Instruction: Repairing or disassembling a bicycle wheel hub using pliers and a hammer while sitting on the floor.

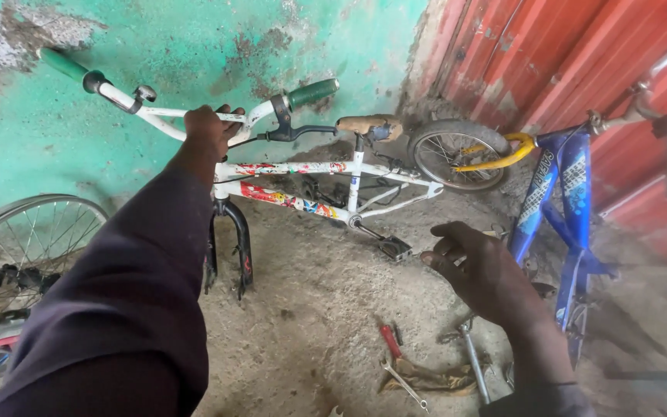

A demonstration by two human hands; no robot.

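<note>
- Nearest the camera is the dark sleeve [117, 309] of the left arm, running up to the left hand [208, 133], which is clenched around the white handlebar [165, 113] near its stem.
- That grip looks to be what keeps the small white bicycle [326, 181] upright: its black front fork [229, 243] has no wheel and rests on the ground, so the frame would likely tip without it.
- The bicycle stands against the green wall [194, 46], green grips at both bar ends, brown saddle [368, 123] behind, 1 rear wheel [457, 154] with a yellow mudguard.
- The right hand [476, 266] hovers empty and loosely spread, near the pedal [395, 248] but touching nothing.
- Below it on the bare dirt floor [310, 309] lie a red-handled tool [390, 340], a spanner [403, 384] and a rag [434, 378], within reach.
- A blue bicycle frame [565, 201] leans by the red metal door [580, 54]; another wheel [28, 239] stands at the left.
</note>
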